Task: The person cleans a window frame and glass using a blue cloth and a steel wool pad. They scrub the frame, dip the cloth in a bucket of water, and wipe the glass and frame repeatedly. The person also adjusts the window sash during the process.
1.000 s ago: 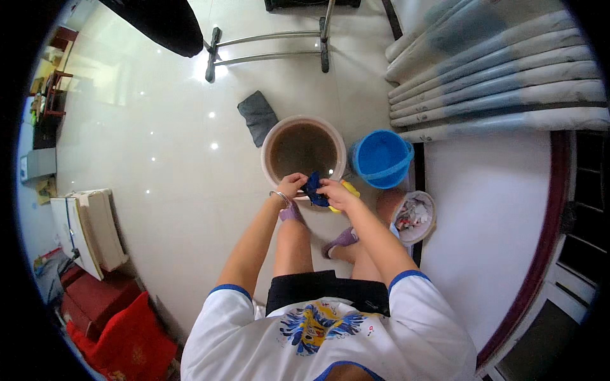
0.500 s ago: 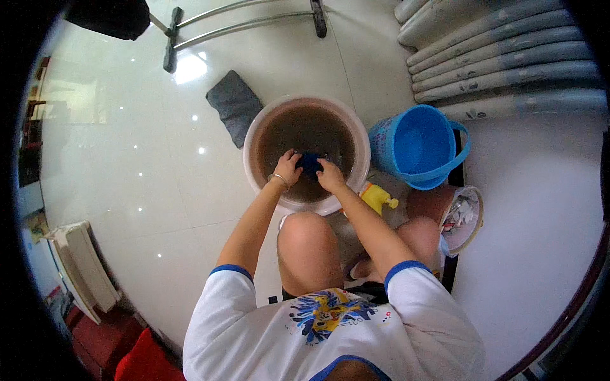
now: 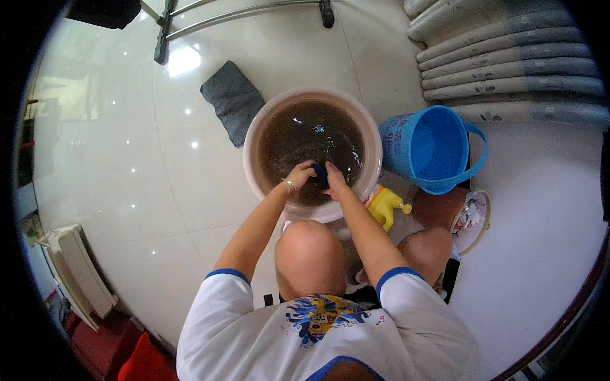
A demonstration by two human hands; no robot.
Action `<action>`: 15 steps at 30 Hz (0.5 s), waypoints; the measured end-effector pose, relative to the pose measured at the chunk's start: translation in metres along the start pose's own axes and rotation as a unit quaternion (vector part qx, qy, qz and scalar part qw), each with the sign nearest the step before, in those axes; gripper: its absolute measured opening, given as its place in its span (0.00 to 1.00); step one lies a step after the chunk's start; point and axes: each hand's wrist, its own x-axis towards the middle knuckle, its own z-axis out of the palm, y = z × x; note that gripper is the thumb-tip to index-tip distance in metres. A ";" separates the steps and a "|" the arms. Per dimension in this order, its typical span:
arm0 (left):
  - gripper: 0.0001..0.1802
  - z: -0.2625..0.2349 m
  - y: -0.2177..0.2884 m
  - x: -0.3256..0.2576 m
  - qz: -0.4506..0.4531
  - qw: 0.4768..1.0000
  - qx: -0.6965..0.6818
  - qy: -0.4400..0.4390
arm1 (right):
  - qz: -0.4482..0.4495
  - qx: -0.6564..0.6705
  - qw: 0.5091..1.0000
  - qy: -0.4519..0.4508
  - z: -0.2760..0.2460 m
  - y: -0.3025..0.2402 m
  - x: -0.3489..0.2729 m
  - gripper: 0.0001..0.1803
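Observation:
A round pale pink basin [image 3: 250,143] full of murky brown water [image 3: 305,133] stands on the floor in front of my knees. Low over its near side, a bunched dark blue wet cloth [image 3: 319,176] is gripped between my two hands. My left hand [image 3: 301,174], with bracelets at the wrist, closes on the cloth's left side. Opposite it, my right hand [image 3: 334,180] is closed on the right side, thumb toward the middle. The cloth's lower part, near the water, is hard to make out.
Right of the basin stand a blue bucket [image 3: 416,140] with a handle, a yellow bottle [image 3: 384,206] and a waste bin [image 3: 432,206] holding crumpled litter. A dark grey cloth [image 3: 232,101] lies on the tiles beyond the basin's left. A metal rack [image 3: 248,18] and a long curtain [image 3: 508,70] stand farther off.
Both hands have drawn closer together and nearer to me, bunching the blue cloth, which was spread wider between them. The water now shows ripples and bright glints. The view has shifted slightly.

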 end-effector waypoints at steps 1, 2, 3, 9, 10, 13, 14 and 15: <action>0.18 0.009 0.009 -0.007 -0.003 1.000 -0.008 -0.015 | 0.047 0.095 0.994 -0.007 0.000 -0.001 0.001 0.28; 0.16 0.016 0.015 -0.010 -0.006 0.999 -0.015 -0.031 | 0.028 0.128 0.991 -0.031 0.001 -0.001 0.003 0.25; 0.14 0.023 0.018 -0.012 -0.009 0.999 -0.024 -0.047 | 0.011 0.160 0.986 -0.055 0.001 0.000 0.005 0.23; 0.12 -0.001 0.030 0.012 0.270 0.744 0.579 0.194 | -0.053 0.036 0.998 0.002 0.017 -0.023 -0.003 0.11; 0.14 -0.002 0.034 0.009 0.249 0.717 0.614 0.218 | -0.050 0.004 0.998 0.035 0.010 -0.025 0.009 0.10; 0.18 0.002 0.033 0.001 0.214 0.651 0.676 0.270 | -0.152 -0.189 0.956 0.165 -0.007 -0.016 0.039 0.13; 0.19 -0.001 0.022 0.004 0.203 0.634 0.687 0.290 | -0.205 -0.293 0.920 0.160 0.000 -0.031 0.014 0.19; 0.20 -0.015 0.002 0.014 0.217 0.604 0.724 0.252 | -0.233 -0.324 0.907 0.132 0.005 -0.032 0.002 0.21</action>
